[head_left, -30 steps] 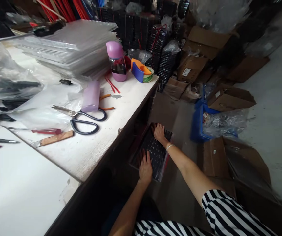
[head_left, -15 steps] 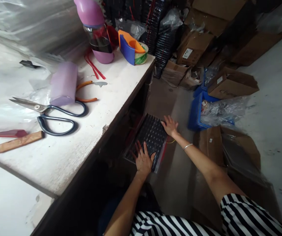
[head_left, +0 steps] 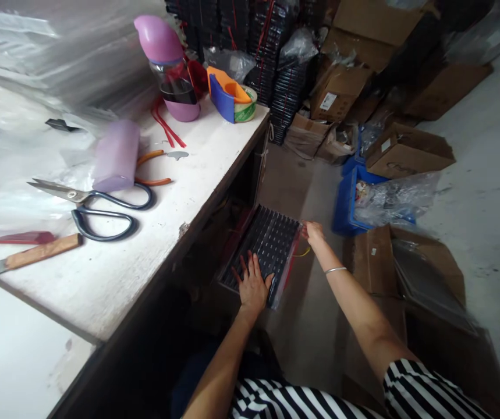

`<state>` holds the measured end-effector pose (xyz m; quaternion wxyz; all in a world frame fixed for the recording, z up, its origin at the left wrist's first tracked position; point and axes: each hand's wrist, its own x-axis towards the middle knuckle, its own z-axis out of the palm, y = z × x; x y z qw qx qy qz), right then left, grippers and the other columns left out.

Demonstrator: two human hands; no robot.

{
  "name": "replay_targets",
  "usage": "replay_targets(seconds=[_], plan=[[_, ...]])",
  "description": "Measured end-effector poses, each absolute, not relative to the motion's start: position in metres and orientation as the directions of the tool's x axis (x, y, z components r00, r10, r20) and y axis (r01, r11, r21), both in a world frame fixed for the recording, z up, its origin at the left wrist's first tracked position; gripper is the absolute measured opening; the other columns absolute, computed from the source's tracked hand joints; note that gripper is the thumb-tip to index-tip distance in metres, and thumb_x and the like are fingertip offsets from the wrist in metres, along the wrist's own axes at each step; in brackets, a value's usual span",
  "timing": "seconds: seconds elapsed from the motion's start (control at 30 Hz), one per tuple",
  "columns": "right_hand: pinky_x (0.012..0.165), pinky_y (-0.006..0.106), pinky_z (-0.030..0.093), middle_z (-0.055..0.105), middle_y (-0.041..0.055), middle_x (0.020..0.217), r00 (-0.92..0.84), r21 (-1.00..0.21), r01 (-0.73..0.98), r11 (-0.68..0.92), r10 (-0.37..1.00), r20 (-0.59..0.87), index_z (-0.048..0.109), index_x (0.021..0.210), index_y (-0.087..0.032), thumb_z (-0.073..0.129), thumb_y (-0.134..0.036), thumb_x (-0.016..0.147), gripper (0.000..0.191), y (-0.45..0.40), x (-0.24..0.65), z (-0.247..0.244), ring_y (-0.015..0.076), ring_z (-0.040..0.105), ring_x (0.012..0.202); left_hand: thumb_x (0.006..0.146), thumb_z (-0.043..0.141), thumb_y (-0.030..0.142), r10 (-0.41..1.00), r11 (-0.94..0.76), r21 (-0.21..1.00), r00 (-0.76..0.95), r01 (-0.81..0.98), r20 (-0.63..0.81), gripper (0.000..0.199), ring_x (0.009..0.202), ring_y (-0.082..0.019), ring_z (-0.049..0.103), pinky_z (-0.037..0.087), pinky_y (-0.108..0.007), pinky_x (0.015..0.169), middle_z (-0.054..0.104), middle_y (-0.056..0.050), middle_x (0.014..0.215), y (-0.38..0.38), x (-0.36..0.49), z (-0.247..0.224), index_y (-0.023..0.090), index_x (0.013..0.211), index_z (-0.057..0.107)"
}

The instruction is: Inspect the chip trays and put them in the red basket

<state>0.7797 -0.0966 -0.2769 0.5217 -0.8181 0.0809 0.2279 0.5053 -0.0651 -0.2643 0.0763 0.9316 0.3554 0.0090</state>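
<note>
- The black ridged pack [head_left: 271,238] sits low beside the white workbench [head_left: 162,244], in clear wrap.
- Left hand [head_left: 254,289]: spread flat on the pack, on its side nearer the person.
- Right hand [head_left: 314,231]: fingers drawn together at the corner farther from the workbench; I can't tell if they pinch it.
- Scissors [head_left: 101,212] lie on the workbench.

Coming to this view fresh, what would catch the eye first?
Probably the pink-lidded bottle near the far end of the white tabletop, with big dark-handled scissors open nearer the viewer. Then, low beside the table, the ribbed black pack, with the left hand spread on it and the right hand at its edge.
</note>
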Motion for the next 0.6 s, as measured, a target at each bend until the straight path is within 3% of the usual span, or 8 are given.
replay_targets(seconds=[0.2,0.6], plan=[[0.078,0.039,0.053,0.057,0.0082,0.115,0.808,-0.749,-0.510,-0.424,0.063,-0.586,0.055,0.116,-0.017,0.055,-0.033,0.090,0.031,-0.093,0.776,-0.272,0.0192,0.059,0.094,0.090,0.038,0.052,0.669,-0.730,0.148,0.742,0.667,-0.042,0.073,0.140,-0.036,0.008,0.008,-0.063,0.109,0.013,-0.012,0.154,-0.064,0.506,-0.264,0.008,0.145,0.018],[0.077,0.038,0.053,0.058,0.0078,0.113,0.785,-0.756,-0.525,-0.391,0.122,-0.608,0.055,0.115,-0.016,0.056,-0.033,0.090,0.031,-0.100,0.772,-0.265,0.0190,0.060,0.092,0.089,0.035,0.054,0.673,-0.724,0.161,0.738,0.671,-0.047,0.074,0.140,-0.036,0.008,0.011,-0.064,0.108,0.013,-0.013,0.155,-0.064,0.506,-0.264,0.010,0.145,0.018]])
